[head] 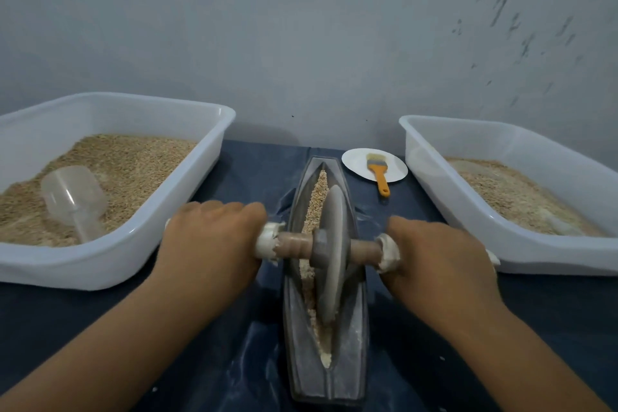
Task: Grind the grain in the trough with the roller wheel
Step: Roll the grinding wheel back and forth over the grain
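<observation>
Long grey trough pointing straight away, wheel upright in its groove, axle crosswise. Left hand and right hand each wrapped round a cloth-padded axle end. Coarse tan grain ahead, pale powder nearer.

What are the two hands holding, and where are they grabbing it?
Both hold the roller wheel by its axle handles: the left hand grips the left handle end, the right hand grips the right. The wheel sits in the trough.
</observation>
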`<state>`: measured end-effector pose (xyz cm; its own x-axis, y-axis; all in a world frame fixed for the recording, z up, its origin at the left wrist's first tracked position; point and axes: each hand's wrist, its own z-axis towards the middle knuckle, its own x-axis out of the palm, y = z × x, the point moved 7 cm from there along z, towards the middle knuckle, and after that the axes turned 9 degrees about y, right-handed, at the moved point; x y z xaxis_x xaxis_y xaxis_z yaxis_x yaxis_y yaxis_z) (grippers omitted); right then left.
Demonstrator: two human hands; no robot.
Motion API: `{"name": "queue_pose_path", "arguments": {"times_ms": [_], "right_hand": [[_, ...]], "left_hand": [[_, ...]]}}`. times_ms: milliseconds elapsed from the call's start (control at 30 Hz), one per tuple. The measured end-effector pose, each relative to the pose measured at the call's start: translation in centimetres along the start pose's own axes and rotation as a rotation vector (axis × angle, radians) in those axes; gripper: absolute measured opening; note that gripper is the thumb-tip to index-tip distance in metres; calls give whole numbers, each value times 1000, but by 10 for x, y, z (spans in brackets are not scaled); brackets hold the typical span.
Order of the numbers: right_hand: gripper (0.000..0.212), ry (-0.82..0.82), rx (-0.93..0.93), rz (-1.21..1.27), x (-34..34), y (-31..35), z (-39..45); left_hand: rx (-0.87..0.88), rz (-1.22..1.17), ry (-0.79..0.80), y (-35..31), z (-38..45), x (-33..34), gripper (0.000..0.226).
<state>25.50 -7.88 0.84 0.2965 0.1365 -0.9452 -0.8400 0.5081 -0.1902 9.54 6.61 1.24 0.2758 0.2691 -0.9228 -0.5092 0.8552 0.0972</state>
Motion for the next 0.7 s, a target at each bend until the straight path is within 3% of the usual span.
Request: {"name": "queue_pose_path", "arguments": {"times_ms": [67, 167, 500, 700], "right_hand": [[36, -44, -15, 1, -6, 2, -16], [32, -3, -11, 26, -1, -1, -17], [26, 115, 57, 108, 22, -11, 44], [29, 40, 51, 42, 6, -2, -4]], "left_hand": [[42, -11, -53, -2, -11, -9, 30], [55, 8, -3, -4, -9, -6, 30], [-96, 65, 84, 7, 38, 17, 23], [24, 17, -34, -5, 5, -7, 31]]}}
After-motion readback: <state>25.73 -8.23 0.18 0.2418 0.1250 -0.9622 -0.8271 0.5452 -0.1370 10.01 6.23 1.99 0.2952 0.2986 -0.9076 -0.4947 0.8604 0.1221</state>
